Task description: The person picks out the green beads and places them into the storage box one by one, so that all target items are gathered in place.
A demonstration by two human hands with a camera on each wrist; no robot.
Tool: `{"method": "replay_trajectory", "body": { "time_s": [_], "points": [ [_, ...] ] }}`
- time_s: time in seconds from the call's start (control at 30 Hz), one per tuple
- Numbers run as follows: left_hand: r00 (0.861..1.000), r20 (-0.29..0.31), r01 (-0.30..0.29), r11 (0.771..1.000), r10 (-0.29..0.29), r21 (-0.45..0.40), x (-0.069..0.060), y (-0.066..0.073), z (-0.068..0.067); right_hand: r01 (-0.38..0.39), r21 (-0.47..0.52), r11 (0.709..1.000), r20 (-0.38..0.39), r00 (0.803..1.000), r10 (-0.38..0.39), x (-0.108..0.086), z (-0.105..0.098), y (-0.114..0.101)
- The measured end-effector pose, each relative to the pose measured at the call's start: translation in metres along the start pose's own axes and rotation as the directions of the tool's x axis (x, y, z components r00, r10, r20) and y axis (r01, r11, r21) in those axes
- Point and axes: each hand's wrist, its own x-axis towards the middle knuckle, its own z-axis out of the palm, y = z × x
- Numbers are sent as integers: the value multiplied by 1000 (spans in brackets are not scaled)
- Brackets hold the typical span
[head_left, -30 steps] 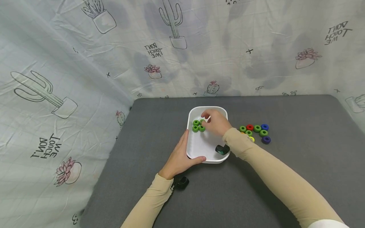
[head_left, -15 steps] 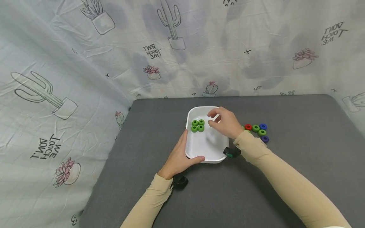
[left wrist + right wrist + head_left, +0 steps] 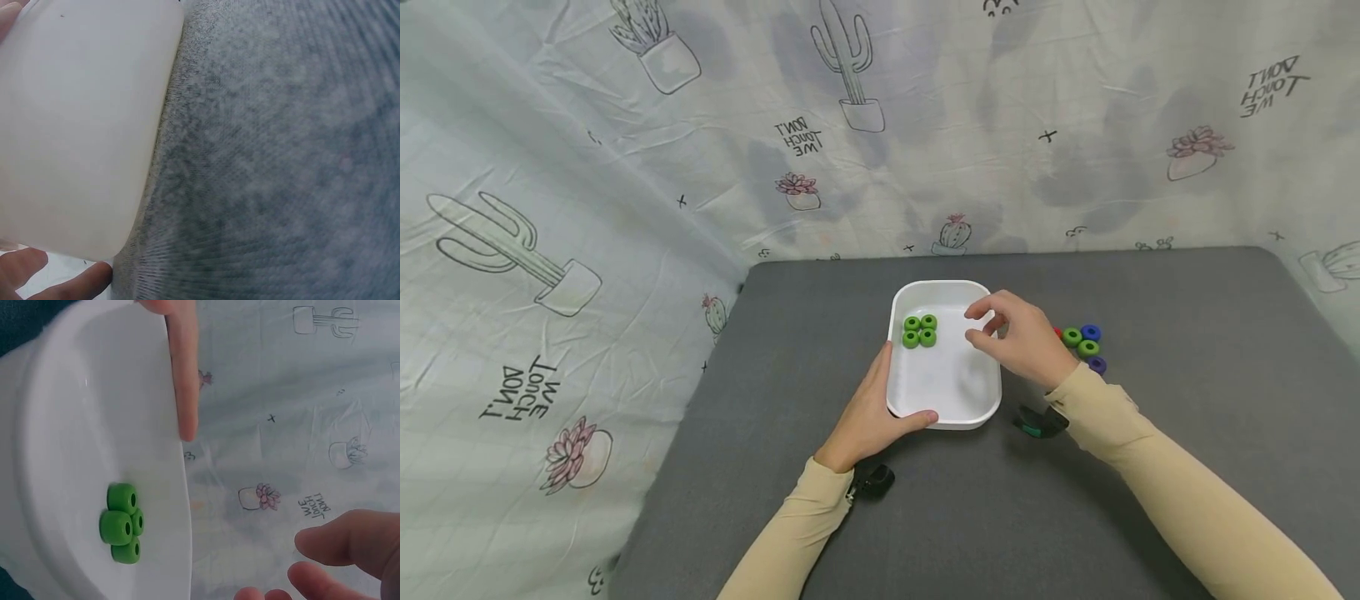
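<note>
The left grip [image 3: 867, 421] clasps the white tray [image 3: 951, 400], where four green beads [image 3: 927, 341], apparently placed, lie left of the parted, empty right grip [image 3: 1026, 337], while coloured beads [image 3: 1086, 353] on the bench [image 3: 1195, 375] to its right seem left to do.

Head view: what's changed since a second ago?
The right hand has drawn back rightward, from the four green ring-shaped beads to the right rim of the rectangular white tray; whether it released a bead is unclear. The left hand still grips the tray; tray and beads stay put.
</note>
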Motion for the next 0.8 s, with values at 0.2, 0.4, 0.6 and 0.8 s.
{"method": "replay_trajectory", "body": {
  "time_s": [0.2,0.4,0.6,0.8],
  "points": [
    [1000,1,-14,1000,14,-5,0,-1,0,-5,29,1000,-17,1000,6,-16,-7,4],
    [1000,6,-19,1000,19,2,-1,-2,-1,-32,32,999,-20,999,33,-29,-13,6],
    [1000,14,-9,1000,9,9,-2,-3,-2,-29,29,999,-53,998,30,-39,-20,13],
    [1000,14,-17,1000,17,1,-2,-3,-2,1,5,1000,-95,995,0,-47,-28,26]
  ]
}}
